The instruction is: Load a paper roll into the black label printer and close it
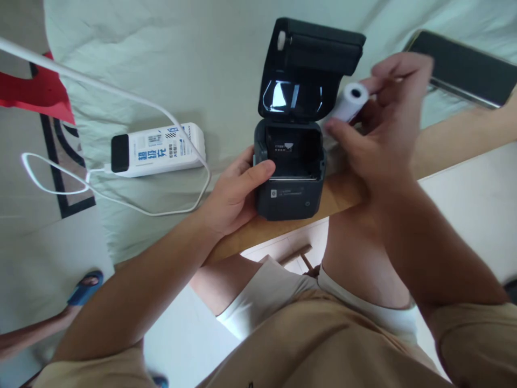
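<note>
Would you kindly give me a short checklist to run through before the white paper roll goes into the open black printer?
1. Hinged lid of the small black printer is raised fully: ok.
2. Paper compartment holds no old roll: ok.
3. Left hand steadies the printer body, thumb on its top edge: ok.
4. Right hand grips the white paper roll: ok.
5. Direction in which the roll's loose end unwinds: cannot tell, fingers cover it.
6. Printer sits well on the wooden edge: not ok, it is right at the rim.
</note>
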Tool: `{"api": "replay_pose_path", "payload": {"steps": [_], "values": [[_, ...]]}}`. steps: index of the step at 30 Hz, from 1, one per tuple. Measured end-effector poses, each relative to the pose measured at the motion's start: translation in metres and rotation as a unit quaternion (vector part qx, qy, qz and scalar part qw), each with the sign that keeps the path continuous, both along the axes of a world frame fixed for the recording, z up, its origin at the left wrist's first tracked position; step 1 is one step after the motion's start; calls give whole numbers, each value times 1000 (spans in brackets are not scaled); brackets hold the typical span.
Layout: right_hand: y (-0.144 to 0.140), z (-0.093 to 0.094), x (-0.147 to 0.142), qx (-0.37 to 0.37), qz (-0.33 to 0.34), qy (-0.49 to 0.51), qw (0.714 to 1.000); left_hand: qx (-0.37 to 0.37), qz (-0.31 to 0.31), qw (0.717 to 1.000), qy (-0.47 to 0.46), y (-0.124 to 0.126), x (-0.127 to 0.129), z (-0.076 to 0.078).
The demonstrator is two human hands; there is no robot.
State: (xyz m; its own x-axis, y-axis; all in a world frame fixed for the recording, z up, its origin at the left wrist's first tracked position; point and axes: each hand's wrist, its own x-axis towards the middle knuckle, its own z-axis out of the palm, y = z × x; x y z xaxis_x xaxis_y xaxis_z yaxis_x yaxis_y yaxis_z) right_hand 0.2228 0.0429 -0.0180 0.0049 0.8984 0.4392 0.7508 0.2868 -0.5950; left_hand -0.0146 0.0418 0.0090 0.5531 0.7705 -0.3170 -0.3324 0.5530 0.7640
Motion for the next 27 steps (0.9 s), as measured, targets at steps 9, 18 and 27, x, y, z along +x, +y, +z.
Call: {"api": "replay_pose_path", "payload": {"steps": [9,18,27], "values": [[-23,31,-22,188,47,120,974,0,-6,1000,0,0,1,-1],[-22,47,-43,35,120,-42,991,-8,15,1000,-5,-3,3,0],[-28,36,-49,142,45,85,985,-3,-7,1000,-27,-3,1,1]]}}
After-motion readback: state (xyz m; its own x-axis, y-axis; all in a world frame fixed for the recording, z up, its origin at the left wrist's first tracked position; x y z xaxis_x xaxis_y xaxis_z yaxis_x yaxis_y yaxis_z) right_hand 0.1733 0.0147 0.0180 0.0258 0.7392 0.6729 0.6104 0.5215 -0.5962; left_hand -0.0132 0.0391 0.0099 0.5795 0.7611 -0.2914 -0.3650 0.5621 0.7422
